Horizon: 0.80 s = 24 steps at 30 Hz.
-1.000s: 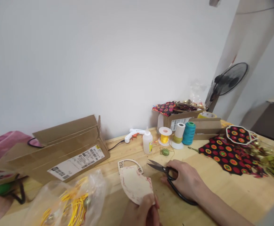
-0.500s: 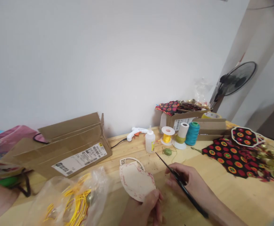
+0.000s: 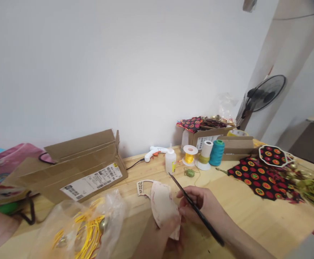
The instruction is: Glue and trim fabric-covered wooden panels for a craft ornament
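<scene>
At the lower middle, my left hand (image 3: 159, 233) is closed on a cream fan-shaped piece (image 3: 161, 201) with reddish marks along its edges. My right hand (image 3: 200, 205) holds a long dark pointed tool (image 3: 200, 214), tilted with its thin tip up and to the left. The fingertips of this hand are beside the right edge of the cream piece; whether they touch it is unclear. Behind the piece lies a thin openwork frame (image 3: 140, 187), partly hidden by it. A white glue bottle (image 3: 170, 160) stands just beyond.
An open cardboard box (image 3: 78, 169) and a plastic bag of yellow cords (image 3: 89, 230) are at left. Behind are a glue gun (image 3: 154, 153), thread spools (image 3: 216, 153) and a filled box (image 3: 204, 138). Patterned fabric (image 3: 259, 178) lies right. A fan (image 3: 266, 94) stands farther back.
The cream piece has turned more upright and moved right, uncovering more of the frame's left end. My right hand and the dark tool have moved left, closer to the piece.
</scene>
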Tool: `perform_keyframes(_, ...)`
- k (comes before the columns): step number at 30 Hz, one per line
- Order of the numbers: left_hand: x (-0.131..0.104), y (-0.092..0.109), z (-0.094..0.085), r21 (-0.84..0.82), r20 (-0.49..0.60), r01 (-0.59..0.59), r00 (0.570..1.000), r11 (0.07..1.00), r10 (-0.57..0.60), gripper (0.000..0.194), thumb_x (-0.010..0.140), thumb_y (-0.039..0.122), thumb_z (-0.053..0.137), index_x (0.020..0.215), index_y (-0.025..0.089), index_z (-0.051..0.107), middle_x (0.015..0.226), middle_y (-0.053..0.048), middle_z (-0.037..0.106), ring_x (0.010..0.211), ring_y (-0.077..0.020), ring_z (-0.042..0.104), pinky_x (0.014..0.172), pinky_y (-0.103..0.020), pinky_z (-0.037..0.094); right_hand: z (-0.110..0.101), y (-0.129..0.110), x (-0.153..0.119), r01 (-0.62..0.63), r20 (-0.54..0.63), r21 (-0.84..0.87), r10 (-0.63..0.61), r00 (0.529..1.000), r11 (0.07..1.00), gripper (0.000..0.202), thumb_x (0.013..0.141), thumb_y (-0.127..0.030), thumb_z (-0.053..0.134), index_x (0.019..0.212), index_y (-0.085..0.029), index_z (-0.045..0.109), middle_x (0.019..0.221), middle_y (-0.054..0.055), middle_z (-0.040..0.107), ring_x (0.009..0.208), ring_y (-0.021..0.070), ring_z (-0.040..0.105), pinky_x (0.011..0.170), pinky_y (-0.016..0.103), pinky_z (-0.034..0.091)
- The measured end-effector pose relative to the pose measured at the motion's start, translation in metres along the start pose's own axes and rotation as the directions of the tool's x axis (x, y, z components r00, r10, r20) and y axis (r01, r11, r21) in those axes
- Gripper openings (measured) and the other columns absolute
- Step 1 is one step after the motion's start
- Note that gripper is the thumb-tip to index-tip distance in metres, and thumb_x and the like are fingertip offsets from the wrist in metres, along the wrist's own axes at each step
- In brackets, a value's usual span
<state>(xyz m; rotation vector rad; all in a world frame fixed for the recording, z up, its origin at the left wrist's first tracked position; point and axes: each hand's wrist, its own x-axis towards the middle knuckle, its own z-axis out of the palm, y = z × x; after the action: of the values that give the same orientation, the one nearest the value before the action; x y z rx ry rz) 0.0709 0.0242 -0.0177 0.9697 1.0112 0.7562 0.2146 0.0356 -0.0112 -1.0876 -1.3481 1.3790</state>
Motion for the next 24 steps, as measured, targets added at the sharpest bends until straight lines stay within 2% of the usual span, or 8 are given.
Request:
perform_keyframes(2,0.0,0.004,-0.001,-0.058,-0.015,0.018,1.0,0.998,-0.019,0.022,0.065,0.034,0.054,0.065,0.013,0.056,0.045,-0.001,0.058,0.039,-0.0129,0.051,0.042,-0.025,0.039,-0.003,-0.002,0.001,0.015,-0.014,-0.068,-0.016,1.0,0.998,0.02,0.061,-0.021,0.063,0.079,-0.016,0.054,0.057,-0.005,0.054,0.05,0.0084,0.049,0.048,0.019,0.038)
perform_keyframes(5,-0.001,0.008,-0.001,-0.109,-0.059,0.025,0.998,0.994,-0.032,0.02,0.067,0.03,0.053,0.069,0.011,0.057,0.046,-0.002,0.06,0.039,-0.0111,0.051,0.042,-0.022,0.04,-0.013,-0.002,0.004,0.086,-0.124,-0.328,-0.133,0.983,0.941,0.015,0.066,-0.024,0.057,0.078,-0.017,0.054,0.063,-0.003,0.054,0.057,0.0108,0.05,0.053,0.021,0.039)
perform_keyframes(7,0.0,0.009,-0.001,-0.134,-0.104,-0.011,0.995,0.991,-0.003,0.021,0.069,0.03,0.052,0.071,0.01,0.057,0.046,-0.001,0.061,0.038,-0.0101,0.051,0.043,-0.022,0.04,-0.022,-0.002,0.002,0.078,-0.147,-0.537,-0.184,0.972,0.84,0.016,0.066,-0.027,0.058,0.079,-0.019,0.055,0.071,-0.001,0.056,0.063,0.0128,0.051,0.057,0.022,0.04)
perform_keyframes(10,0.004,0.007,-0.003,-0.206,-0.158,-0.046,0.987,0.977,0.014,0.023,0.068,0.032,0.055,0.073,0.01,0.059,0.046,-0.001,0.06,0.038,-0.011,0.052,0.045,-0.023,0.043,-0.03,-0.002,-0.005,0.02,-0.11,-0.739,-0.15,0.983,0.673,0.021,0.063,-0.032,0.061,0.08,-0.021,0.055,0.067,-0.003,0.054,0.058,0.0127,0.048,0.053,0.022,0.038)
perform_keyframes(13,0.01,0.002,-0.006,-0.232,-0.168,-0.067,0.985,0.97,0.028,0.031,0.07,0.04,0.053,0.069,0.01,0.06,0.046,-0.001,0.06,0.038,-0.0117,0.052,0.044,-0.024,0.044,-0.03,-0.003,-0.014,0.04,-0.052,-0.81,-0.141,0.989,0.584,0.025,0.06,-0.035,0.065,0.079,-0.022,0.055,0.067,-0.003,0.053,0.058,0.0126,0.046,0.053,0.023,0.036)
perform_keyframes(16,0.012,-0.003,-0.006,-0.193,-0.184,-0.096,0.981,0.977,0.06,0.04,0.075,0.045,0.046,0.06,0.01,0.059,0.043,-0.001,0.057,0.034,-0.0105,0.05,0.04,-0.023,0.041,-0.024,-0.003,-0.018,0.067,-0.015,-0.821,-0.14,0.99,0.568,0.025,0.061,-0.037,0.065,0.079,-0.022,0.055,0.071,-0.002,0.055,0.065,0.0146,0.049,0.058,0.024,0.037)
perform_keyframes(19,0.011,-0.006,-0.005,-0.181,-0.197,-0.09,0.979,0.979,0.054,0.042,0.076,0.047,0.045,0.061,0.01,0.059,0.041,0.0,0.055,0.032,-0.0092,0.045,0.038,-0.023,0.04,-0.018,0.0,-0.015,0.052,-0.03,-0.83,-0.137,0.99,0.556,0.023,0.061,-0.034,0.065,0.078,-0.022,0.056,0.076,0.0,0.056,0.071,0.0165,0.052,0.062,0.025,0.037)
perform_keyframes(24,0.009,-0.008,-0.003,-0.242,-0.131,-0.077,0.99,0.967,0.046,0.043,0.074,0.05,0.047,0.063,0.01,0.06,0.041,0.001,0.055,0.032,-0.008,0.044,0.038,-0.022,0.042,-0.015,0.005,-0.01,0.009,-0.073,-0.85,-0.134,0.988,0.526,0.016,0.064,-0.032,0.061,0.076,-0.023,0.056,0.077,0.0,0.057,0.07,0.0164,0.053,0.061,0.025,0.037)
